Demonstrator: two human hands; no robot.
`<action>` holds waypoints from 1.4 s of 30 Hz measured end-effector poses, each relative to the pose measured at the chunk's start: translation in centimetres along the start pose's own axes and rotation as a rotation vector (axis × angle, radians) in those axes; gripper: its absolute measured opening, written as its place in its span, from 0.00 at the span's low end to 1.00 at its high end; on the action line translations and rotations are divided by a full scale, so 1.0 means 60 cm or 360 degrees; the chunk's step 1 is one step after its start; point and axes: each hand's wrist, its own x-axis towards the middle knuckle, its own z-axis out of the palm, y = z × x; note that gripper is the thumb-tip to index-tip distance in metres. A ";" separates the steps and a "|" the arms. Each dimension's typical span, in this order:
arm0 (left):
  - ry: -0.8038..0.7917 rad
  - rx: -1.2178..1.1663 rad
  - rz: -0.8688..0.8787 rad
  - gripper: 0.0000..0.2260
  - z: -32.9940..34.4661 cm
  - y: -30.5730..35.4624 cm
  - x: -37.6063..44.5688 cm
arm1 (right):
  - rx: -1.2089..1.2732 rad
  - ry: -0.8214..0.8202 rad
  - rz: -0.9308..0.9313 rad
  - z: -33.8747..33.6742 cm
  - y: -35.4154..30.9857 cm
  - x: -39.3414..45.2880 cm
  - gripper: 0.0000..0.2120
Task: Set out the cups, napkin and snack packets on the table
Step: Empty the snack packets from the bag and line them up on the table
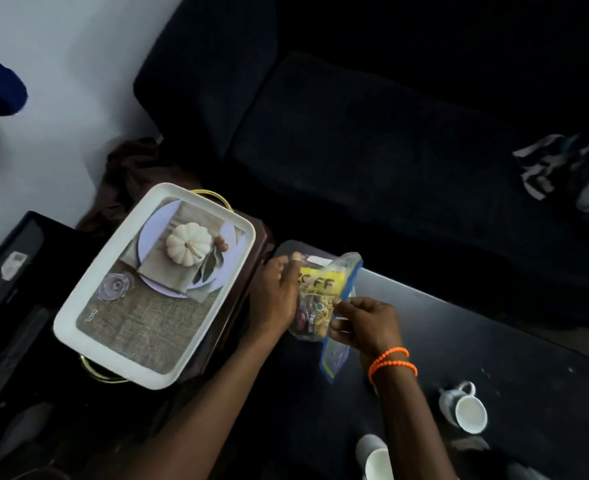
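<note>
Dark sofa (372, 161) behind, bundled cloth (563, 168) on its seat. Black worktop (494, 341) in front. White tray (230, 220) with pumpkin print on brown side stand, left of worktop. Snack packets in clear zip bag (324, 296) at worktop's far-left corner, whether resting or lifted unclear. Left hand (279, 292) curled round bag's left side; right hand (362, 323) pinching blue zip edge. Two white cups (466, 410) near right forearm, one handled, other (376, 459) at frame bottom.

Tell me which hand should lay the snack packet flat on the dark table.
Probably the left. The left hand grips the snack packet broadly along its side, over the dark table. The right hand only pinches the blue-edged clear bag at its edge.
</note>
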 end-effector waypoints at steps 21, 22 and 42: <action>0.0402 0.0006 0.0279 0.11 -0.036 0.009 -0.102 | -0.0406 0.0657 -0.1070 -0.022 -0.039 -0.073 0.20; 0.0388 0.0023 0.0294 0.10 -0.037 0.011 -0.104 | -0.0464 0.0580 -0.1218 -0.006 -0.031 -0.080 0.16; 0.0379 -0.0015 0.0245 0.11 -0.022 -0.016 -0.093 | -0.1610 0.0603 -0.0685 0.123 0.054 0.115 0.27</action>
